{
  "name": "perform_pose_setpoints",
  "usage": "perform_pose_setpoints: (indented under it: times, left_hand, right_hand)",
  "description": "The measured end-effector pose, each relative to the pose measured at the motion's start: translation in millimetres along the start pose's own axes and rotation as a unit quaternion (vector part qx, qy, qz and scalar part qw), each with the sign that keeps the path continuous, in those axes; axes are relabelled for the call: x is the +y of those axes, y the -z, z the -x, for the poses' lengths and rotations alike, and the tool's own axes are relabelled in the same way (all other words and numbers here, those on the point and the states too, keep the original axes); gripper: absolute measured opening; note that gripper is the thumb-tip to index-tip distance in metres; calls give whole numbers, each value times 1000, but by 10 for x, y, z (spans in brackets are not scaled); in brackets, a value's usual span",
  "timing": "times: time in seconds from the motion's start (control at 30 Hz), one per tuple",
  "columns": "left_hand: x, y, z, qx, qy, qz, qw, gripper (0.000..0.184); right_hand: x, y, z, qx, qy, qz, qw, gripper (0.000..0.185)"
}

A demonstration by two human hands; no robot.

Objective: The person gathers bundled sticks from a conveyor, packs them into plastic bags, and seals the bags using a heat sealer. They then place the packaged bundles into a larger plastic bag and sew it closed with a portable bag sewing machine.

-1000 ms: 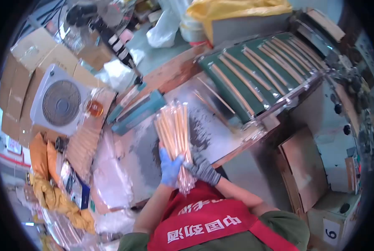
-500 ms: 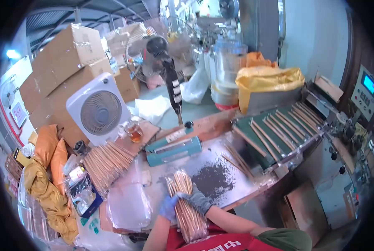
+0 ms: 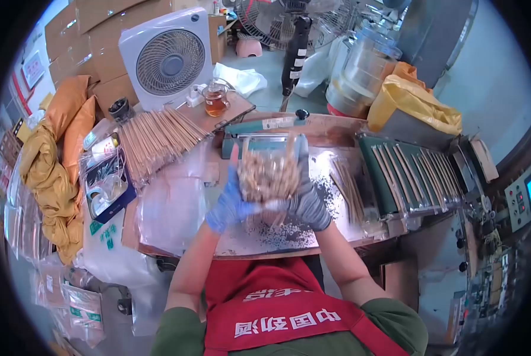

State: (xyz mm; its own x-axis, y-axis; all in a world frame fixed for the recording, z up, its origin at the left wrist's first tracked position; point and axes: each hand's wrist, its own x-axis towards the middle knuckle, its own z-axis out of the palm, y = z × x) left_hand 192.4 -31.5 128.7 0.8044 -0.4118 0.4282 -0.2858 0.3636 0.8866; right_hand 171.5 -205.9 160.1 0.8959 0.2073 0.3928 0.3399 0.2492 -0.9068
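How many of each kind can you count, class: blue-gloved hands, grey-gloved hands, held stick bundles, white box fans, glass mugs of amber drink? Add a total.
Blue-gloved left hand: 1
Grey-gloved right hand: 1
Held stick bundle: 1
White box fan: 1
Glass mug of amber drink: 1
Total: 5

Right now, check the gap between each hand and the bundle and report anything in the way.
Nothing visible but the gloves: the left hand, in blue, and the right hand, in grey, hold the bundle from either side. Motion blur hides whether any wrap lies between.
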Motion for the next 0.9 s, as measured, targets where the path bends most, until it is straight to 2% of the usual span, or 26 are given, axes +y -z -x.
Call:
perform_pose_setpoints:
  times: [0.03,0.1,0.13,0.23,0.3,0.33,0.37,0.4,0.43,0.47,0.5,0.57,0.63,0.67,0.7,0.73,0.77,0.8,0.83,0.9]
  left_hand:
    - [-117,69,10,-26,-25,11,999,124]
    - [-176,89,-42,-32,-20,3,999,118]
    - [-265,139,-118,-73,-55,-164,982,114]
    - [-24,-8,-159,-52,-27,-245,968,100]
    - [101,-87,-158,-36,-81,-209,974,107]
    - [55,-102,-124,-36,-85,-208,974,107]
    - [-47,-96,-80,-36,-86,-94,991,112]
    - [-147,-51,-109,-38,-87,19,995,117]
    - [-282,29,-180,-37,-93,14,995,117]
    - [-340,35,-188,-66,-19,52,996,121]
    - [-408,26,-90,-91,63,94,989,125]
    - [-324,86,-55,-88,19,-82,993,111]
    - [-130,74,170,-137,-74,-172,973,85]
    - [-113,7,347,-104,-59,-176,977,85]
    - [-121,-115,492,-91,88,52,991,74]
    - [-139,-213,624,-73,215,285,931,65]
    - [-217,-248,741,-49,215,288,932,65]
    - [-344,-254,819,-36,248,387,887,61]
    - [-453,-249,903,-26,277,483,830,57]
    - [-493,-198,1044,14,297,489,820,53]
  right_hand:
    - [331,118,46,-9,70,81,994,106]
    - [428,103,63,-15,131,157,979,112]
    - [443,75,86,40,113,188,975,109]
    - [-39,32,41,24,-1,133,991,115]
    - [-226,55,88,2,-58,54,997,114]
    - [-121,186,110,-22,-50,95,994,102]
    - [-37,188,122,-26,-43,100,994,102]
    - [56,132,129,5,27,81,996,92]
    - [90,186,56,-81,129,356,922,81]
    - [75,204,-32,-104,268,575,766,71]
    - [51,191,43,-109,259,569,773,71]
    - [-101,25,100,-83,213,517,825,66]
    - [-333,-259,136,-54,140,477,866,57]
    - [-303,-323,152,-5,108,387,916,62]
    - [-219,-257,160,-34,6,242,970,64]
    - [-137,-189,164,-30,-99,94,990,66]
    - [8,-51,137,-95,-263,-109,954,65]
    - [94,-115,44,-134,-290,-114,941,57]
    - [298,-107,27,-144,-300,-119,935,57]
    - [691,-106,33,-180,-291,-176,923,45]
